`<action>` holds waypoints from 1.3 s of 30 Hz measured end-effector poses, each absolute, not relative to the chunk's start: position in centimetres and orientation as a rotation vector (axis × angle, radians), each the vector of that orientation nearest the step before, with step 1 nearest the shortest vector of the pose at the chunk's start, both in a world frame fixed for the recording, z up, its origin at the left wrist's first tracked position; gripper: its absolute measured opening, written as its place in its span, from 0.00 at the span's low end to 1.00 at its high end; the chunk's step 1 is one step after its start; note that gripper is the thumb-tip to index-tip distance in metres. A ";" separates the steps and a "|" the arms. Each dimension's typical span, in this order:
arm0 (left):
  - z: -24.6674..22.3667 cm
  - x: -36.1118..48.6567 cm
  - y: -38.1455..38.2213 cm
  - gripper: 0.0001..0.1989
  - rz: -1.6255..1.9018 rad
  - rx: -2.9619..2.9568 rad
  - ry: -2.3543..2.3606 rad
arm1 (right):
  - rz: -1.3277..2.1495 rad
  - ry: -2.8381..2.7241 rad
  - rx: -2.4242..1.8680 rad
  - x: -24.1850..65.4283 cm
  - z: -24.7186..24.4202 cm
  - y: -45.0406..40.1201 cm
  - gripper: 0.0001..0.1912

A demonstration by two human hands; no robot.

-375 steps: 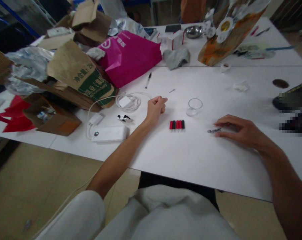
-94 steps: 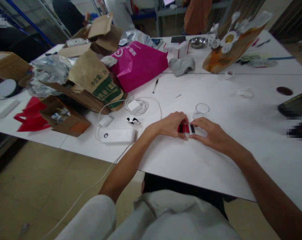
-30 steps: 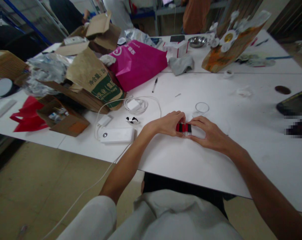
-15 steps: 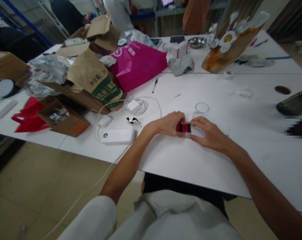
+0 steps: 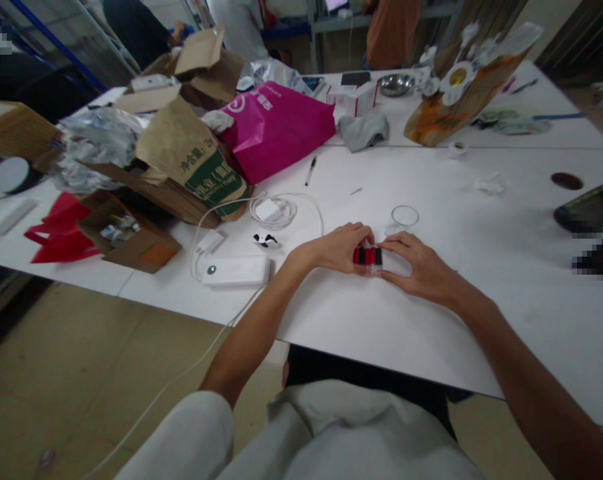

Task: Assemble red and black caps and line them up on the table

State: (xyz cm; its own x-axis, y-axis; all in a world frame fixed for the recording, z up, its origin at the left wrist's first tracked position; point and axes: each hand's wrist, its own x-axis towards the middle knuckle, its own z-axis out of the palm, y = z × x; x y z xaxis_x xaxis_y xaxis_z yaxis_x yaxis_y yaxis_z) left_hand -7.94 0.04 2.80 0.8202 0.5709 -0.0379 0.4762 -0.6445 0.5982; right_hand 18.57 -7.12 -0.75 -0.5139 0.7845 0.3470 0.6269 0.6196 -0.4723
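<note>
A small clear case of red and black pieces [image 5: 369,257] is held low over the white table, with its exact kind too small to make out. My left hand [image 5: 345,248] wraps around its left end, fingers closed and partly hiding it. On the right end, my right hand [image 5: 417,268] grips it between thumb and fingertips. Just beyond the hands lies a thin clear ring [image 5: 405,215], apart from both.
On the left lie a white power bank [image 5: 237,271], a coiled white cable [image 5: 293,212] and a small open cardboard box [image 5: 146,257]. Farther back stand a brown paper sack [image 5: 181,150] and a magenta bag [image 5: 281,130]. A pen [image 5: 310,171] lies mid-table. People are behind the table.
The view has shifted very slightly. Both hands keep the same hold on the case, with no clear movement of it.
</note>
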 end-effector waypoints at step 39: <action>3.9 -8.3 0.7 0.20 0.624 2.080 0.761 | 0.384 -1.671 -1.173 24.4 4.9 -6.7 0.10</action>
State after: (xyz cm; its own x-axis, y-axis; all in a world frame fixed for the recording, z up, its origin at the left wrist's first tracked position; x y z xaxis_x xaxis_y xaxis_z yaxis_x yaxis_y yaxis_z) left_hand -8.29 0.70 3.88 0.6952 0.7003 0.1625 0.2959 -0.4847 0.8231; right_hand 24.42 -6.72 4.91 -0.0115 0.8362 0.5483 0.5132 0.4755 -0.7145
